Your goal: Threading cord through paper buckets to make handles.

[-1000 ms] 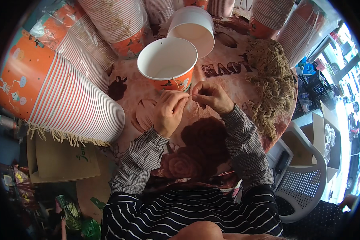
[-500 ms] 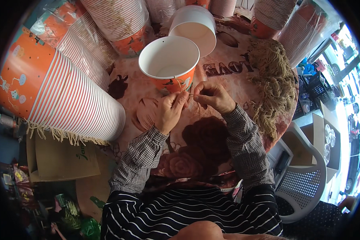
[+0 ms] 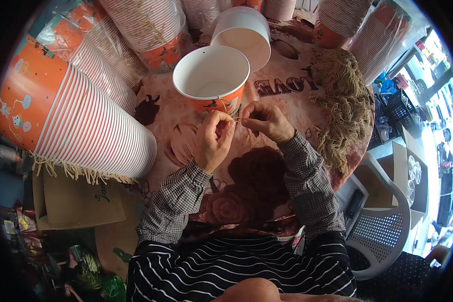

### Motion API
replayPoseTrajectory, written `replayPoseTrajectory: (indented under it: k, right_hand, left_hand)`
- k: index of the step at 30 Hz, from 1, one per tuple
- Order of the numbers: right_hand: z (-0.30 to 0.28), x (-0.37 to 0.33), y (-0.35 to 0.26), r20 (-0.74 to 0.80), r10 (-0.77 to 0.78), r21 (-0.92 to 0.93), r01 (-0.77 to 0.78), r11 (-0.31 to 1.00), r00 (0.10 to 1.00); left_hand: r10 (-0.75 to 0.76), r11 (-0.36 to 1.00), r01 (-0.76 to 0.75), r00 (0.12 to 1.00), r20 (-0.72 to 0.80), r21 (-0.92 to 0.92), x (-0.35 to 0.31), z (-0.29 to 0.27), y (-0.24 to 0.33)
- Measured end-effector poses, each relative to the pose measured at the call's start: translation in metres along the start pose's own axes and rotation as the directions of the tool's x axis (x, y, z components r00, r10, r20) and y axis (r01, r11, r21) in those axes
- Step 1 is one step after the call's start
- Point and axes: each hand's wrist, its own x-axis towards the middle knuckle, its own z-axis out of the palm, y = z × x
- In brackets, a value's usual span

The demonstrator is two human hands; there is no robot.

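An orange paper bucket (image 3: 206, 105) with a white inside stands upright in front of me, a small hole showing near its far rim. Thin tan string (image 3: 224, 100) comes over its near rim and runs down to my fingers. My left hand (image 3: 214, 140) pinches the string just below the bucket. Close beside it on the right, my right hand (image 3: 269, 122) also grips the string between thumb and fingertips. A short stretch of string shows between the two hands; whether it is knotted is too small to tell.
A white bucket (image 3: 251, 38) lies tipped behind. Stacked orange buckets (image 3: 95, 118) lean at the left, with wrapped stacks (image 3: 151, 30) along the back. A heap of tan strings (image 3: 340, 100) lies at the table's right edge. A grey plastic chair (image 3: 380, 231) and a cardboard box (image 3: 80, 201) flank the table.
My left hand's fingers have shifted and curled round the string, turning slightly to the left. My right hand keeps its pinch almost in place. The bucket stays where it was.
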Motion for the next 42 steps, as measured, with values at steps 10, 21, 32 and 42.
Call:
replayPoseTrajectory:
  k: [10, 21, 32, 42]
  right_hand:
    - [-0.001, -0.002, 0.000, 0.002, 0.025, -0.137, -0.025, 0.990, 1.000]
    - [-0.008, -0.002, 0.002, -0.020, 0.016, -0.117, -0.018, 0.993, 1.000]
    - [-0.011, -0.002, -0.003, -0.079, -0.059, 0.055, 0.064, 0.996, 0.995]
    - [-0.022, -0.007, -0.003, -0.036, -0.100, 0.184, 0.105, 0.977, 0.994]
  left_hand:
    - [0.065, 0.997, -0.063, 0.997, -0.036, 0.049, 0.002, 0.002, -0.001]
    - [0.320, 0.931, -0.276, 0.932, -0.169, 0.239, 0.014, -0.023, 0.014]
    - [0.421, 0.749, -0.261, 0.897, -0.133, 0.609, 0.054, -0.087, -0.041]
    - [0.610, 0.753, -0.519, 0.782, -0.133, 0.404, 0.034, -0.056, -0.003]
